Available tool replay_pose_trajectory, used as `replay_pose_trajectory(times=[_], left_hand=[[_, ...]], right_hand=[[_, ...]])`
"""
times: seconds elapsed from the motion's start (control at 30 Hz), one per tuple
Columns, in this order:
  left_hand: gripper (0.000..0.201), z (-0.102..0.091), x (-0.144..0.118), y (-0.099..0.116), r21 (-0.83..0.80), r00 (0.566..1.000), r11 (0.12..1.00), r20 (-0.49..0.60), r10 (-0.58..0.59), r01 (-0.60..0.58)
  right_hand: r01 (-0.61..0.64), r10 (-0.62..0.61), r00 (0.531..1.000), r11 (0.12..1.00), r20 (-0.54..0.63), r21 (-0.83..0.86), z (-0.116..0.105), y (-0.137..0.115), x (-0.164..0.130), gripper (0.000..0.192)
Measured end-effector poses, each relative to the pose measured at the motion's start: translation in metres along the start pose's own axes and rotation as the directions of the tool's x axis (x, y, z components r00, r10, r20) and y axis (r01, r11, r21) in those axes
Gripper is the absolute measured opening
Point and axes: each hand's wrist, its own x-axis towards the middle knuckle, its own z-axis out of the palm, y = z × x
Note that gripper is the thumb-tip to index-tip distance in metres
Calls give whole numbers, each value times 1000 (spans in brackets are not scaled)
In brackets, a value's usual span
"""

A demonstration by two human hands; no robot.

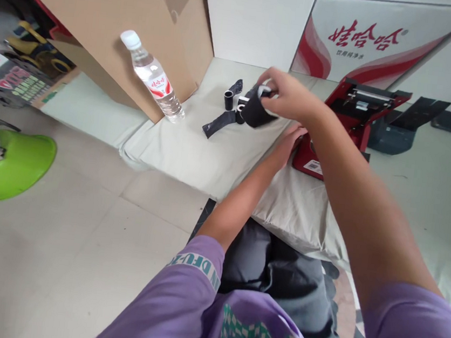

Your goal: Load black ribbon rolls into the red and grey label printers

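My right hand (pixel 285 92) is closed around a black roll (pixel 258 112) with a white core at its upper end, held tilted above the bench. My left hand (pixel 292 138) touches the left edge of a red machine (pixel 310 156), its fingers stretched out and partly behind my right forearm. The machine's lid (pixel 365 101) is raised, showing a dark inside with a metal bar. Just beyond the roll lie a small black spool (pixel 228 100), a strip of black film (pixel 219 124) and a small white-and-black piece, partly covered by the roll.
A clear water bottle (pixel 154 79) with a white cap stands by a large cardboard box (pixel 116 21). White cartons (pixel 358 37) rise behind the bench (pixel 187 151). Right of the machine sits a dark grey plastic part (pixel 396 131). A green stool (pixel 26 162) is at far left.
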Motion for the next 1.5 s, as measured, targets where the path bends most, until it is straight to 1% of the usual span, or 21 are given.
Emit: replay_pose_trajectory(times=[0.07, 0.1, 0.13, 0.17, 0.23, 0.27, 0.3, 0.37, 0.47, 0.57, 0.7, 0.87, 1.07, 1.23, 1.3, 1.33, 1.37, 1.4, 1.43, 1.47, 1.5], left_hand=[[28, 1, -8, 2, -169, 998, 984, -18, -67, 63], [25, 0, -10, 3, -227, 996, 971, -17, -84, 78], [24, 0, -13, 4, -242, 997, 968, -8, -75, 71], [22, -1, -14, 4, -261, 997, 963, 1, -75, 72], [20, -2, -14, 6, -286, 997, 955, 6, -83, 81], [19, -2, -14, 6, -295, 996, 951, 6, -90, 88], [19, -2, -13, 6, -303, 995, 948, 3, -100, 96], [17, -2, -11, 7, -322, 993, 941, -12, -116, 106], [15, -2, -10, 6, -355, 992, 928, -26, -126, 109], [14, -3, -11, 4, -353, 994, 931, -29, -110, 93], [15, -4, -10, 2, -325, 996, 943, -22, -91, 79], [16, -4, -11, 3, -311, 997, 948, -17, -81, 71], [18, -4, -14, 5, -292, 997, 954, -11, -78, 71], [22, -6, -11, -1, -281, 998, 958, 4, -56, 55], [25, -6, -10, -4, -235, 1000, 972, 11, -27, 29], [26, -7, -9, -5, -201, 1000, 979, 12, 8, -5], [28, -7, -9, -6, -158, 998, 986, 8, 63, -61], [30, -7, -10, -7, -100, 990, 985, 1, 138, -137], [32, -8, -11, -6, -24, 975, 975, 1, 223, -223], [34, -8, -13, -5, 68, 952, 949, 11, 307, -307], [36, -9, -15, -4, 169, 925, 910, 36, 378, -379]], right_hand=[[117, -69, 985, 940, -156, 320, -23, -9, -24, 36], [192, -80, 964, 868, -253, 457, -34, -10, -39, 44], [269, -54, 924, 795, -378, 543, -44, -7, -54, 52], [291, -6, 891, 776, -454, 560, -54, -2, -71, 52], [293, 72, 802, 818, -593, 496, -68, 16, -102, 51], [243, 90, 793, 860, -602, 449, -73, 26, -115, 46], [200, 92, 796, 893, -598, 403, -77, 37, -127, 44], [51, 122, 845, 951, -521, 306, -81, 58, -143, 41], [-179, 148, 915, 983, -376, -49, -81, 78, -150, 36], [-193, 119, 970, 907, -213, -375, -78, 86, -144, 36], [-120, 111, 993, 848, -48, -517, -75, 91, -130, 34], [-135, 169, 986, 828, 12, -544, -69, 105, -117, 40], [-127, 167, 985, 880, 49, -458, -68, 118, -108, 19], [-226, 308, 945, 854, 106, -469, -71, 108, -101, 17], [-262, 305, 951, 883, 53, -389, -70, 99, -112, 18], [-277, 284, 959, 910, -23, -308, -69, 96, -120, 19], [-279, 253, 957, 937, -144, -208, -67, 94, -129, 21], [-278, 232, 921, 954, -313, -113, -65, 95, -138, 25], [-272, 218, 840, 962, -497, -38, -63, 97, -145, 31], [-259, 205, 731, 966, -651, 13, -60, 102, -151, 36], [-244, 199, 631, 968, -750, 51, -57, 108, -155, 40]])
